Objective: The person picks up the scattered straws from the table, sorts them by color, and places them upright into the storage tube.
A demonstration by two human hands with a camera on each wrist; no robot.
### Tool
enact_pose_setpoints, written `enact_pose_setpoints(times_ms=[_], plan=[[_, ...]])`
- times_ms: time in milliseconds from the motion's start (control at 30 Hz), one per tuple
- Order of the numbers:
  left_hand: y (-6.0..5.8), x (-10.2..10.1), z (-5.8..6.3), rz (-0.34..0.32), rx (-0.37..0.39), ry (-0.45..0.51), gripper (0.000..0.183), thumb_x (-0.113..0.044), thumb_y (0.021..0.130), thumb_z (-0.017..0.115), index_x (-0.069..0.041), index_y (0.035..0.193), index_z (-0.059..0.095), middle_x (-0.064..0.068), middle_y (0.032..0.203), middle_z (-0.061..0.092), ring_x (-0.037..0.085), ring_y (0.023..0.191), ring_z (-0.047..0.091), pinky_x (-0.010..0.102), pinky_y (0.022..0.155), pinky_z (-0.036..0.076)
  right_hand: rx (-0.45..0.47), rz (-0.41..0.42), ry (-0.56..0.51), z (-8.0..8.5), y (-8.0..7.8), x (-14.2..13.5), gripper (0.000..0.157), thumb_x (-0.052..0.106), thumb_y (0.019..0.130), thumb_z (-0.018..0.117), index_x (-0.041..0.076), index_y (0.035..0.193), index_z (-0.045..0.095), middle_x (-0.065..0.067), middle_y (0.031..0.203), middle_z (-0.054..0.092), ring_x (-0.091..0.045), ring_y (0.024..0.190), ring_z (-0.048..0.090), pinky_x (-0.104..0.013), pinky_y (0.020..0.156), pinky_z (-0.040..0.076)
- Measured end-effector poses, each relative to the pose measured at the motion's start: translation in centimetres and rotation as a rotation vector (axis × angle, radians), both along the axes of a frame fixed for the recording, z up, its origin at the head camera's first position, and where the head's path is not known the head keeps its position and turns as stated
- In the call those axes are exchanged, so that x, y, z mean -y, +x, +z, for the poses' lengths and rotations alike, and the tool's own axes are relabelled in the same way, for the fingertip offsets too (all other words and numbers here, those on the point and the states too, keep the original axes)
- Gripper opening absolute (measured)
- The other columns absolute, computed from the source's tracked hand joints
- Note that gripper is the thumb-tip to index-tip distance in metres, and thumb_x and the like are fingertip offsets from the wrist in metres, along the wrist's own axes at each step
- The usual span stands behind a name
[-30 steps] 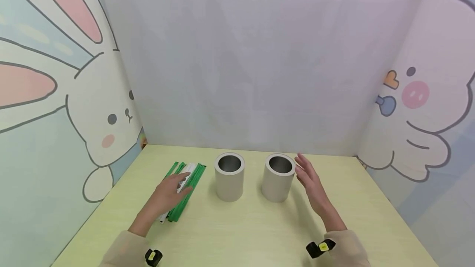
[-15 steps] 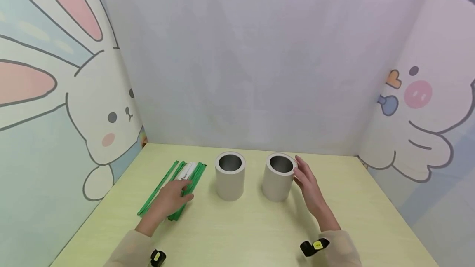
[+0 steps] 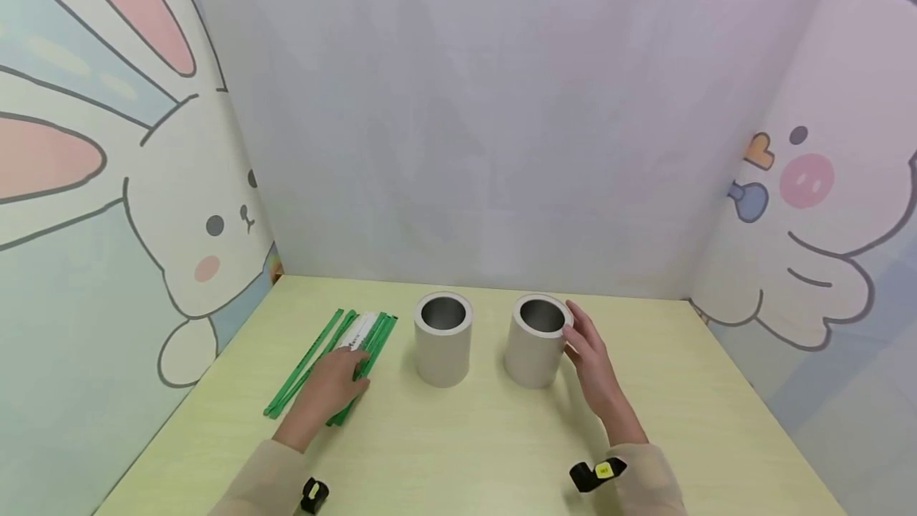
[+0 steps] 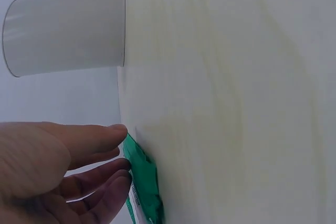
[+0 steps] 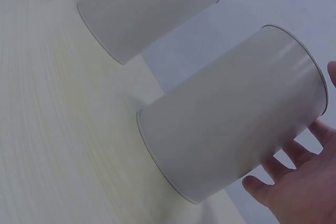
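Long slim green and white packets [image 3: 294, 385] lie side by side on the table, some with dark print. My left hand [image 3: 329, 388] rests over them, its fingertips at the wrappers and a gap between thumb and forefinger. In the left wrist view the thumb and fingers stand apart at the end of a green packet [image 4: 143, 174]. Two off-white cylindrical cups with dark insides stand upright, a left cup [image 3: 442, 357] and a right cup [image 3: 530, 357]. Relaxed fingers of my right hand [image 3: 596, 369] touch the right cup's outer side near the rim.
The pale wooden table [image 3: 458, 452] reaches back to a plain light curtain [image 3: 458, 126]. Panels with a cartoon rabbit [image 3: 193, 237] and a cartoon chick [image 3: 824, 221] flank it left and right. Each wrist carries a small black camera [image 3: 598, 474].
My left hand has drawn back toward me over the packets, and one green packet now lies apart on the left. My right hand has moved in to touch the right cup.
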State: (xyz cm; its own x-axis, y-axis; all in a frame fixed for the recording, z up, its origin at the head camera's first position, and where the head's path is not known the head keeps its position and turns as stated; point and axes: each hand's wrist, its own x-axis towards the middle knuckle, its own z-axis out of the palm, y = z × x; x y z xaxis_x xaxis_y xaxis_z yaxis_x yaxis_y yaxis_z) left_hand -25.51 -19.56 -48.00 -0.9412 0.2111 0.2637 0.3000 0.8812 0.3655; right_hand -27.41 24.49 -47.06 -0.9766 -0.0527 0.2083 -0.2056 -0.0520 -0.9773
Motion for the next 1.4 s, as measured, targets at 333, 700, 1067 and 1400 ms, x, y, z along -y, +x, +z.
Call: enact_pose_setpoints(times_ms=[333,700,1067,1400], plan=[[-0.3,-0.8,0.1,0.023,-0.029,-0.019,0.034,0.0,0.083,0.086,0.003,0.115,0.075,0.006,0.082,0.067,0.017,0.074,0.059,0.039,0.067,0.054,-0.002,-0.001,0.019,-0.2,0.2,0.1,0.061,0.022,0.114,0.043,0.014,0.17,0.02,-0.014,0.163,0.034,-0.01,0.136,0.041,-0.023,0.106,0.04],[-1.0,-2.0,0.1,0.086,-0.011,-0.053,0.03,0.002,0.086,0.08,0.003,0.115,0.076,0.011,0.087,0.07,0.02,0.075,0.059,0.042,0.066,0.056,0.006,0.017,0.034,-0.6,0.0,0.0,0.062,0.025,0.115,0.045,0.016,0.171,0.02,-0.014,0.166,0.033,-0.011,0.138,0.041,-0.025,0.11,0.04],[-1.7,-2.0,0.4,0.06,0.04,-0.021,0.025,0.007,0.086,0.077,0.001,0.11,0.077,0.009,0.088,0.074,0.024,0.08,0.068,0.042,0.069,0.059,0.006,0.013,0.029,-0.6,0.1,0.1,0.06,0.025,0.115,0.046,0.015,0.17,0.023,-0.014,0.165,0.035,-0.009,0.138,0.042,-0.025,0.109,0.04],[-2.0,-2.1,0.5,0.052,0.048,-0.002,0.031,0.013,0.088,0.071,-0.001,0.115,0.077,0.008,0.087,0.073,0.02,0.076,0.063,0.042,0.069,0.057,0.009,0.02,0.031,-0.6,-0.2,-0.1,0.061,0.025,0.114,0.046,0.015,0.17,0.022,-0.015,0.166,0.034,-0.01,0.138,0.041,-0.021,0.107,0.042]])
